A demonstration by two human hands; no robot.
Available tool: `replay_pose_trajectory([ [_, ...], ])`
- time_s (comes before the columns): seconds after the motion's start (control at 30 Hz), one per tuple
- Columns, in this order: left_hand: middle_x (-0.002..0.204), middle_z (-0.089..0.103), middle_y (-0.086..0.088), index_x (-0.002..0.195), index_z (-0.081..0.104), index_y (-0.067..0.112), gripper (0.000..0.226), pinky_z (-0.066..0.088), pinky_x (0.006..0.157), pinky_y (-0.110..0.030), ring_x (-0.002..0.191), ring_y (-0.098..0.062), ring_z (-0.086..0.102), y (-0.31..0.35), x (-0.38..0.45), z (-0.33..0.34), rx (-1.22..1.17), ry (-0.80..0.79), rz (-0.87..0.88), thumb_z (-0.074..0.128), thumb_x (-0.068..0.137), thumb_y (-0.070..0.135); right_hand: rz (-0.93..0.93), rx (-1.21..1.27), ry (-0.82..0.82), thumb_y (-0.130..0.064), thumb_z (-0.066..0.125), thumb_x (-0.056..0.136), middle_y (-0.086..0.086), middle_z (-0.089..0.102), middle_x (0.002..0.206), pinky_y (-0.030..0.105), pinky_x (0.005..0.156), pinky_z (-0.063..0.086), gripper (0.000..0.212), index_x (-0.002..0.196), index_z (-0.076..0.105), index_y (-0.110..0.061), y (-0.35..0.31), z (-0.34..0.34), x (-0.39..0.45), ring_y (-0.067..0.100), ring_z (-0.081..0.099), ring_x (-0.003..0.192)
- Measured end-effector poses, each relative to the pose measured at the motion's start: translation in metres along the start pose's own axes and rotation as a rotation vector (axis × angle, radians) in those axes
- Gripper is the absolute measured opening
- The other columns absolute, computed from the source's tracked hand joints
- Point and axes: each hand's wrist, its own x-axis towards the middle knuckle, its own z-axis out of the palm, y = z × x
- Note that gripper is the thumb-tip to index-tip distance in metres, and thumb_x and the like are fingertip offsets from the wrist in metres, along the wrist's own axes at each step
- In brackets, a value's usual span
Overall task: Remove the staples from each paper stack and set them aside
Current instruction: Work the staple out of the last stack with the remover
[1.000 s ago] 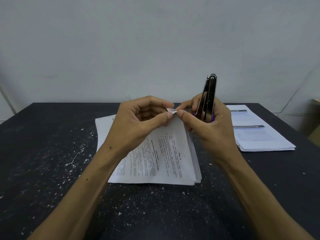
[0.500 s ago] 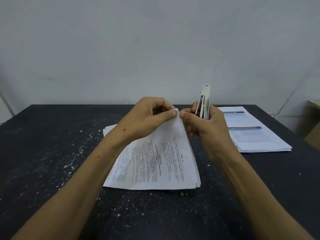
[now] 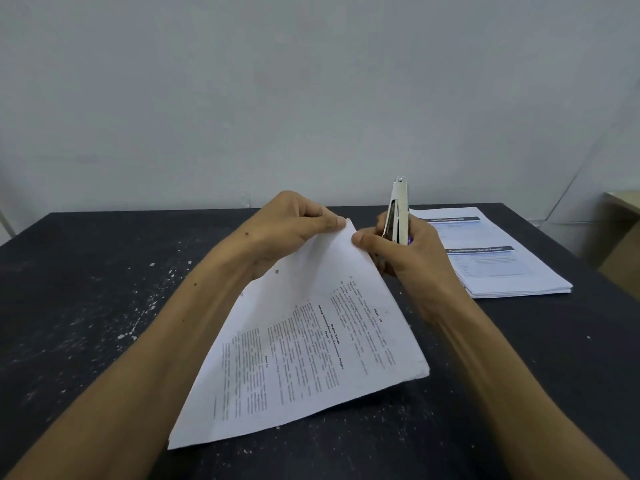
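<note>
A stack of printed white paper [image 3: 311, 341] lies tilted on the black table [image 3: 86, 306], its far corner lifted. My left hand [image 3: 291, 223] pinches that raised corner between thumb and fingers. My right hand [image 3: 405, 258] grips a slim metal stapler [image 3: 398, 213] that stands upright in its curled fingers, while its thumb presses the same paper corner from the right. No staple can be made out at the corner.
A second paper stack with blue headings [image 3: 485, 254] lies flat on the table at the right. White specks dot the table's left and front. A pale wall stands behind, and a beige box [image 3: 623, 237] sits off the table's right edge.
The paper stack's far corner has been lifted higher and the stack has swung clockwise, its near edge slid toward me. Both hands stayed at the corner; the stapler remains upright.
</note>
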Motion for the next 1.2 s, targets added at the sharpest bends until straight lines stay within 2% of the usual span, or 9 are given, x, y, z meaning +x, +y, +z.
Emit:
replay_pose_trajectory([
  [0.1,0.101,0.081,-0.006,0.099,0.083,0.014,0.019,0.059,0.098,-0.048,0.098,-0.029,0.077,0.000,-0.003,-0.005,-0.062,-0.045,-0.008,0.069,0.099,0.028,0.005,0.036,0.008,-0.005,0.078,0.088,0.005,0.076,0.084,0.025,0.056,0.051,0.026,0.088,0.054,-0.014,0.000,-0.001,-0.001,0.011,0.061,0.059],
  [0.17,0.102,0.081,-0.007,0.097,0.083,0.014,0.017,0.060,0.097,-0.047,0.096,-0.028,0.077,-0.002,-0.003,-0.006,-0.082,-0.055,-0.007,0.071,0.097,0.025,0.011,0.042,0.014,-0.007,0.079,0.087,0.004,0.076,0.084,0.024,0.055,0.050,0.025,0.089,0.055,-0.015,0.001,-0.001,-0.001,0.012,0.062,0.061],
  [0.43,0.100,0.080,0.002,0.097,0.081,0.015,0.015,0.056,0.102,-0.050,0.102,-0.026,0.075,-0.002,-0.005,-0.001,-0.052,-0.012,0.006,0.075,0.093,0.029,0.009,0.055,-0.015,-0.007,0.077,0.089,0.006,0.075,0.087,0.032,0.064,0.055,0.023,0.090,0.056,-0.016,0.001,0.001,-0.004,0.021,0.069,0.076],
  [0.6,0.100,0.079,0.002,0.097,0.080,0.019,0.008,0.056,0.103,-0.047,0.103,-0.022,0.074,-0.005,-0.007,0.004,-0.099,0.027,0.063,0.076,0.092,0.024,-0.026,0.057,-0.026,-0.005,0.076,0.090,0.003,0.076,0.087,0.028,0.065,0.058,0.022,0.097,0.057,-0.014,-0.001,0.001,-0.006,0.020,0.073,0.079],
  [0.67,0.102,0.079,0.003,0.098,0.081,0.021,0.007,0.057,0.102,-0.043,0.102,-0.018,0.074,-0.005,-0.008,0.004,-0.119,0.030,0.088,0.076,0.093,0.021,-0.041,0.049,-0.031,-0.005,0.076,0.090,0.004,0.077,0.090,0.030,0.068,0.061,0.022,0.098,0.057,-0.013,-0.002,0.000,-0.007,0.023,0.075,0.082],
  [0.87,0.101,0.079,-0.002,0.096,0.079,0.014,0.008,0.053,0.107,-0.047,0.104,-0.020,0.074,-0.008,-0.010,0.004,-0.135,-0.009,0.160,0.075,0.092,0.020,-0.096,0.006,-0.040,-0.008,0.077,0.088,0.009,0.077,0.095,0.034,0.074,0.064,0.024,0.101,0.057,-0.011,-0.001,0.001,-0.010,0.030,0.076,0.089],
  [1.03,0.099,0.078,-0.003,0.098,0.076,0.011,0.009,0.057,0.100,-0.037,0.102,-0.020,0.074,-0.013,-0.011,0.002,-0.144,-0.035,0.218,0.074,0.093,0.018,-0.166,-0.012,-0.055,-0.007,0.078,0.088,0.011,0.076,0.094,0.032,0.073,0.063,0.024,0.095,0.056,-0.014,-0.003,0.003,-0.012,0.029,0.075,0.086],
  [1.2,0.103,0.079,-0.005,0.104,0.077,0.010,0.013,0.058,0.097,-0.037,0.103,-0.023,0.075,-0.019,-0.010,0.000,-0.171,-0.067,0.205,0.073,0.095,0.017,-0.160,-0.050,-0.044,-0.009,0.079,0.088,0.011,0.076,0.096,0.036,0.075,0.065,0.023,0.093,0.058,-0.016,0.001,0.004,-0.012,0.029,0.075,0.088],
])
